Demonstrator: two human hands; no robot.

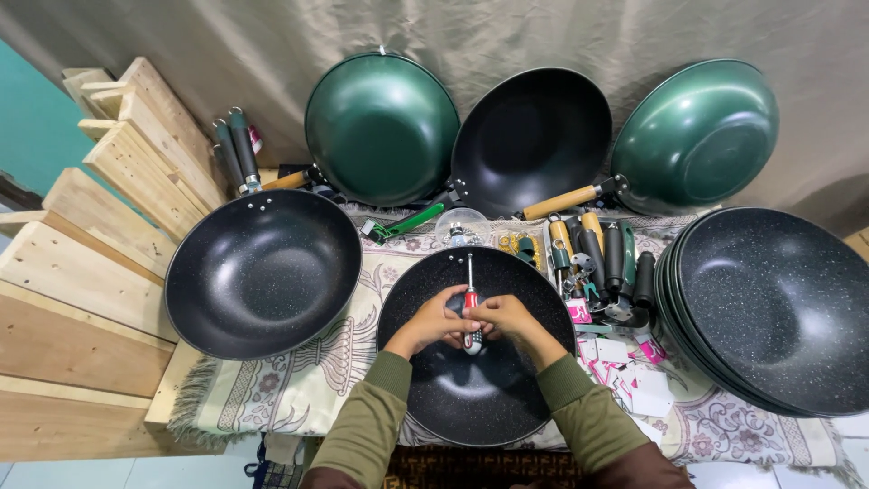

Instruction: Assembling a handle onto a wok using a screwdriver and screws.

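Both hands over centre wok (471, 398), on patterned cloth (299, 380). Left hand (438, 319) & right hand (503, 317) curled shut round screwdriver (471, 303), red/clear handle betw. fingers, shaft pointing away toward far rim. Loose handles (602, 258) just right of wok. Stacked woks (769, 308) far right, black wok (262, 272) left, three more leaning at back.
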